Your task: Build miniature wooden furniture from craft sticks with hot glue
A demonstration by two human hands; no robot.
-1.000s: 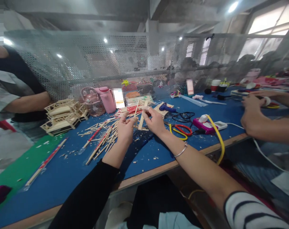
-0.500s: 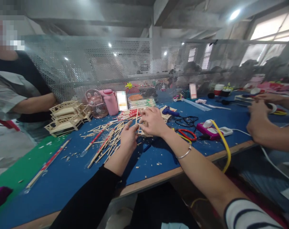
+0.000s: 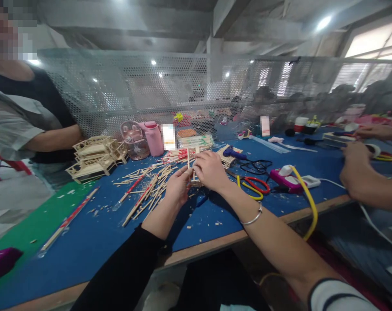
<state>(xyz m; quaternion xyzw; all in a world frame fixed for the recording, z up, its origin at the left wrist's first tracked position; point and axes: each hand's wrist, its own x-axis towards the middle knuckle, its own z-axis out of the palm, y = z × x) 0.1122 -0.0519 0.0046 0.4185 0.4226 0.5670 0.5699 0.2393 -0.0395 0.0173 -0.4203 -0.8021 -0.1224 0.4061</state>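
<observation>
The little stick frame (image 3: pixel 192 166) stands upright between both hands, left hand (image 3: pixel 178 186) and right hand (image 3: pixel 210 170) seemingly pinching it.

— Count of hands at the bench?

— Four in view: the wearer's left hand (image 3: pixel 179 186) and right hand (image 3: pixel 210 170), plus two of a co-worker (image 3: pixel 353 169) at the right edge.

— Drinking vessels?

— Two: one clear cup (image 3: pixel 134 139), one pink bottle (image 3: pixel 153 137).

— Tools?

— One pair of scissors (image 3: pixel 252 187), one blue glue gun (image 3: pixel 234 152), one power strip (image 3: pixel 289 180).

— Finished stick models?

— One stack (image 3: pixel 94 157); separate models in it cannot be told apart.

— Loose sticks (image 3: pixel 147 190)?

— Dozens, too heaped to count exactly.
</observation>
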